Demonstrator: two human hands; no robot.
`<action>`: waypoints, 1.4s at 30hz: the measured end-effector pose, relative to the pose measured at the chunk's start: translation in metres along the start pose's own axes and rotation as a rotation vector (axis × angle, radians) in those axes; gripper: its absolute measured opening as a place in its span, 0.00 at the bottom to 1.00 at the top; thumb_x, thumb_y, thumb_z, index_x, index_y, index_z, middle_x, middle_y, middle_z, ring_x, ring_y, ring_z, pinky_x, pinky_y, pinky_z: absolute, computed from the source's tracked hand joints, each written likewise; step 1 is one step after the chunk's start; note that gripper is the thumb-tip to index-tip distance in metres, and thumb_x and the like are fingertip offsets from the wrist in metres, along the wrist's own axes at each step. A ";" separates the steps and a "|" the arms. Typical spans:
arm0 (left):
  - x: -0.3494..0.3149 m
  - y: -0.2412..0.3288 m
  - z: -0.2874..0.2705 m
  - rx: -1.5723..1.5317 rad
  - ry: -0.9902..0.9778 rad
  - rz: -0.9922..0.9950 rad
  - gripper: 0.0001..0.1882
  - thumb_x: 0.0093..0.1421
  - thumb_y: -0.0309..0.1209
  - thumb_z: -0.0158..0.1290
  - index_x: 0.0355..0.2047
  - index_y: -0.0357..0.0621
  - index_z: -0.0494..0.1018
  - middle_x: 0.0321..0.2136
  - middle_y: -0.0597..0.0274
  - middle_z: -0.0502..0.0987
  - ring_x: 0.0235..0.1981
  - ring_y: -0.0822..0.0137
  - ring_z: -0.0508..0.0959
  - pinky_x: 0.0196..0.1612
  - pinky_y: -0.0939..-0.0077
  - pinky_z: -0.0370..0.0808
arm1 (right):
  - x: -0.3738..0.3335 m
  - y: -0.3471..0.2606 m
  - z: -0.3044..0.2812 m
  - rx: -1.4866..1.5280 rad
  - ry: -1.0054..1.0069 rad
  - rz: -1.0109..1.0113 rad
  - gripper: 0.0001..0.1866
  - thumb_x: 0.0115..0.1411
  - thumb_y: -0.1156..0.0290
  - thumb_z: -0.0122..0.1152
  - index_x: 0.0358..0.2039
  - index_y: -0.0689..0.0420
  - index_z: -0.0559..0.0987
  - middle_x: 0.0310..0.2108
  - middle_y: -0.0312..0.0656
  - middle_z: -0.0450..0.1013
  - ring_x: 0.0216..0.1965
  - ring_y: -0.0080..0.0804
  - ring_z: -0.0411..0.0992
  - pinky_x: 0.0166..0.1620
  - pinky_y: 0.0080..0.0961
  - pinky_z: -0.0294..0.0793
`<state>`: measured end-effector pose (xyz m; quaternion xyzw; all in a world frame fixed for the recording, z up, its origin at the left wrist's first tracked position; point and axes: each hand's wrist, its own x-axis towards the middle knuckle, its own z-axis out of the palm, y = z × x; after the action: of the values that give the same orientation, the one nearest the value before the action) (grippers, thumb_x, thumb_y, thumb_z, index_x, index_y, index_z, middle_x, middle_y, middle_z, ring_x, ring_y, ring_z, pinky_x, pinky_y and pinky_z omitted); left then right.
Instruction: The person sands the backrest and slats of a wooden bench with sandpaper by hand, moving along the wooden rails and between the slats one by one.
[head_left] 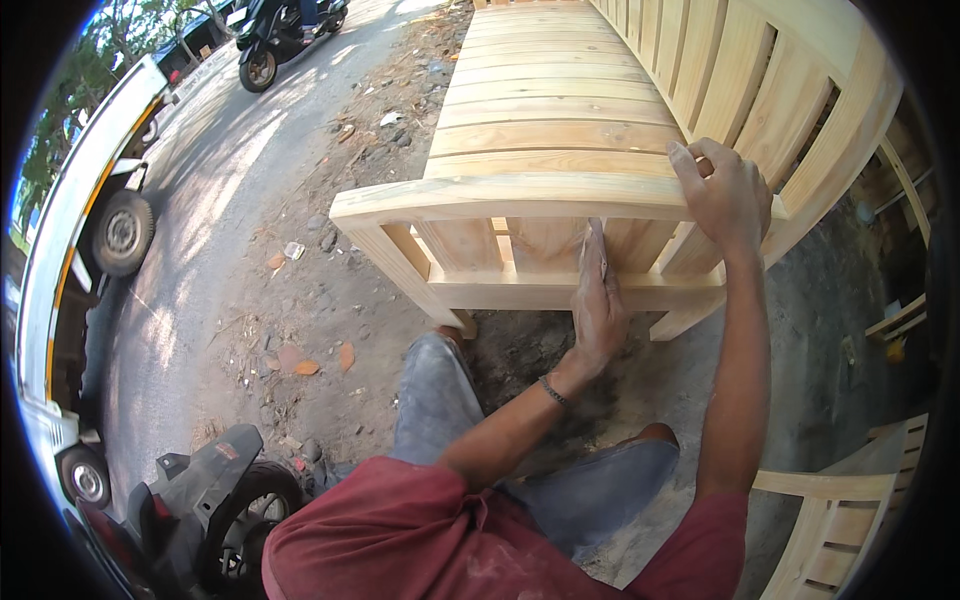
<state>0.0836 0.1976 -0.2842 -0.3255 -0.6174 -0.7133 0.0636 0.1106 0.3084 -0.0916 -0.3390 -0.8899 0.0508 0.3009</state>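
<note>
A pale, unpainted wooden bench stands before me, its slatted end towards me. My right hand lies over the rear end of the near armrest, by the backrest, with its fingers bent around the wood. Lower down, my left hand is edge-on against the slats under that armrest, fingers pointing up and pressed together. Along them runs a thin, dusty edge that I cannot make out clearly. Pale dust coats both hands.
A parked motorbike is close at my lower left. Beyond it a white truck stands on the road, with another motorbike farther off. More slatted wooden furniture is at lower right. Leaves and stones litter the ground.
</note>
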 end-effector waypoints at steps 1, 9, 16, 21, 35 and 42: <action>0.000 0.004 -0.006 -0.019 -0.036 -0.067 0.28 0.71 0.21 0.38 0.70 0.32 0.51 0.68 0.35 0.58 0.69 0.40 0.60 0.69 0.59 0.59 | 0.002 -0.001 0.000 0.004 0.007 0.003 0.25 0.59 0.42 0.59 0.35 0.52 0.86 0.28 0.44 0.83 0.34 0.43 0.82 0.39 0.38 0.78; -0.079 0.029 -0.063 -0.253 -0.957 0.105 0.22 0.69 0.23 0.42 0.63 0.35 0.64 0.55 0.35 0.74 0.58 0.40 0.73 0.60 0.60 0.69 | 0.003 0.012 0.001 0.098 -0.042 -0.016 0.24 0.60 0.46 0.61 0.39 0.55 0.86 0.33 0.46 0.82 0.39 0.42 0.81 0.44 0.37 0.78; -0.051 0.034 -0.105 -0.256 -0.610 -0.254 0.22 0.74 0.33 0.43 0.62 0.31 0.66 0.56 0.49 0.75 0.56 0.63 0.73 0.61 0.68 0.68 | -0.140 0.049 0.028 0.705 0.356 -0.044 0.22 0.65 0.60 0.60 0.53 0.61 0.77 0.54 0.50 0.74 0.54 0.40 0.73 0.57 0.37 0.70; -0.044 0.042 -0.080 -0.064 -0.308 -0.136 0.22 0.73 0.30 0.43 0.63 0.29 0.64 0.49 0.42 0.78 0.48 0.59 0.79 0.52 0.66 0.74 | -0.263 0.091 0.091 0.810 0.204 0.495 0.25 0.70 0.56 0.56 0.56 0.63 0.74 0.54 0.52 0.73 0.57 0.42 0.72 0.60 0.37 0.69; -0.010 0.052 0.087 -0.081 -0.016 0.302 0.33 0.64 0.13 0.40 0.69 0.26 0.49 0.60 0.25 0.66 0.59 0.35 0.72 0.54 0.56 0.74 | -0.379 0.119 0.144 0.548 -0.237 0.572 0.31 0.64 0.46 0.60 0.56 0.59 0.76 0.43 0.47 0.80 0.34 0.36 0.80 0.41 0.34 0.78; -0.049 0.057 0.063 -0.091 0.052 0.149 0.25 0.69 0.20 0.40 0.65 0.25 0.57 0.53 0.29 0.72 0.49 0.36 0.78 0.50 0.59 0.75 | -0.387 0.124 0.149 0.455 -0.415 0.508 0.34 0.62 0.38 0.56 0.54 0.56 0.77 0.41 0.46 0.81 0.35 0.42 0.80 0.41 0.39 0.78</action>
<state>0.1740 0.2271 -0.2609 -0.3543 -0.5563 -0.7424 0.1178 0.3246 0.1748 -0.4428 -0.4554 -0.7857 0.3869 0.1601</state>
